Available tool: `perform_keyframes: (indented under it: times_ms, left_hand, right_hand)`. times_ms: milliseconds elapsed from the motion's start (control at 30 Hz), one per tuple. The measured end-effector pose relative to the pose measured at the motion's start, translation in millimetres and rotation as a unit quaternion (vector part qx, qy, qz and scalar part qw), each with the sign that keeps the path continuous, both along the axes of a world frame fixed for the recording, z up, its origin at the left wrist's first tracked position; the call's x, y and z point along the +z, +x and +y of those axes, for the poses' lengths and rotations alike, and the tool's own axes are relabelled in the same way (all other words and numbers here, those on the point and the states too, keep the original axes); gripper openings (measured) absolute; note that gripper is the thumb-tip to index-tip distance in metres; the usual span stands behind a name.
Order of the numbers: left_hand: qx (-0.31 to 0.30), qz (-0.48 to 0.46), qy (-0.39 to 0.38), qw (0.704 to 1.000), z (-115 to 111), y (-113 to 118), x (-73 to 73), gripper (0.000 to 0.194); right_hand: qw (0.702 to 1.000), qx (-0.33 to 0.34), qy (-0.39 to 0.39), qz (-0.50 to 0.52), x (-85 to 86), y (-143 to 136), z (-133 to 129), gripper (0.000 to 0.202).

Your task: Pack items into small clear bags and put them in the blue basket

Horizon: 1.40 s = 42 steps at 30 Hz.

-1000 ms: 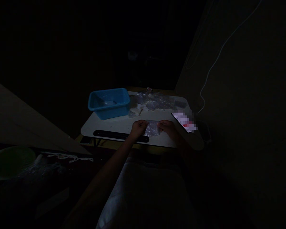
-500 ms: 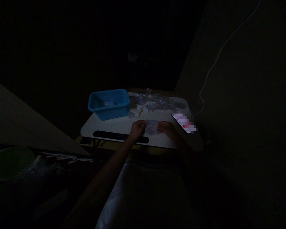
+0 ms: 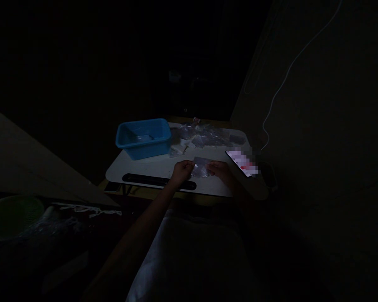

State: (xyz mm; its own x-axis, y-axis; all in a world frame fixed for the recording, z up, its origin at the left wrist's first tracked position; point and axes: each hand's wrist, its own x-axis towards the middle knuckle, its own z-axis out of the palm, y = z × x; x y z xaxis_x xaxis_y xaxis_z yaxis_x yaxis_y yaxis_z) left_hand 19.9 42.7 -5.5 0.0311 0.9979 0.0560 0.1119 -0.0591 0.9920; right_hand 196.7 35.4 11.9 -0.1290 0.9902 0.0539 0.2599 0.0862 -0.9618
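Observation:
Between my two hands is a small clear plastic bag [image 3: 201,168], held above the front part of a white folding table [image 3: 138,163]. My left hand [image 3: 183,171] pinches its left edge, and my right hand [image 3: 219,168] grips the right edge. Light glints off the film; whether anything lies inside it is too dark to tell. Farther back on the table spreads a loose heap of clear plastic bags [image 3: 208,135]. Left of that heap, small pale packets [image 3: 179,148] lie beside a blue plastic basin [image 3: 148,148].
A lit phone [image 3: 241,161] lies near the table's right edge. Along the front edge runs a dark slot [image 3: 145,180]. A white cable [image 3: 279,90] hangs down the right wall. On the lower left stands a green round basin [image 3: 14,216]. The room is very dark.
Both hands keep their hold on the plastic bag. The film has shifted slightly and now catches a brighter glint. The camera view has moved a little.

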Motion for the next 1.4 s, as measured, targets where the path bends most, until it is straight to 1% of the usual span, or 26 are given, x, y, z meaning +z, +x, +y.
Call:
perform_keyframes:
  times_ms: [167, 267, 400, 567, 767, 867, 1000, 1067, 1133, 1233, 1333, 1400]
  left_hand:
    - [-0.001, -0.005, 0.004, 1.0, -0.2, -0.4, -0.1, 0.022]
    - [-0.004, -0.009, 0.003, 1.0, -0.2, -0.7, -0.5, 0.023]
    - [-0.011, -0.011, 0.021, 1.0, 0.1, -1.0, -1.6, 0.023]
    - [-0.003, -0.008, 0.02, 1.0, 1.1, -1.1, -3.2, 0.025]
    - [0.008, -0.007, 0.05, 0.999, 2.2, -1.5, -3.3, 0.027]
    - [0.003, -0.019, 0.041, 0.999, 0.7, -1.6, -1.2, 0.029]
    - [-0.029, -0.045, 0.018, 0.998, -1.9, -0.7, 2.5, 0.031]
    - [-0.038, -0.048, 0.003, 0.998, -2.4, 0.1, 3.5, 0.028]
    - [-0.035, -0.047, -0.009, 0.998, -2.3, 0.7, 4.0, 0.023]
    - [-0.023, -0.046, -0.017, 0.999, -2.1, 1.0, 5.1, 0.016]
    - [-0.021, -0.049, -0.015, 0.998, -2.5, 0.6, 6.1, 0.015]
    - [-0.022, -0.051, -0.011, 0.998, -2.7, 0.3, 5.9, 0.016]
  right_hand:
    - [0.999, -0.002, -0.036, 0.003, 4.6, -2.1, -0.3, 0.031]
    - [0.999, 0.006, -0.039, 0.001, 7.2, -3.1, -0.6, 0.031]
    - [0.999, 0.014, -0.034, -0.003, 9.1, -2.6, -1.6, 0.03]
    - [0.999, 0.008, -0.04, 0.015, 5.7, -1.1, -0.1, 0.031]
    - [0.999, -0.005, -0.038, 0.031, 1.4, -1.7, 1.5, 0.033]
    - [0.999, -0.015, -0.036, 0.034, 1.4, -1.2, 1.3, 0.033]
    - [0.998, -0.031, -0.039, 0.031, 0.4, 0.4, 1.7, 0.034]
    - [0.998, -0.035, -0.043, 0.034, 0.0, 0.7, 1.9, 0.034]
    - [0.998, -0.035, -0.048, 0.037, 0.0, 0.6, 1.5, 0.035]
    - [0.999, -0.02, -0.045, 0.024, 0.3, 0.6, 0.7, 0.035]
    - [0.999, 0.006, -0.037, -0.012, -0.3, 0.9, 1.2, 0.035]
    - [0.999, 0.01, -0.039, -0.025, -1.0, 1.1, 2.4, 0.034]
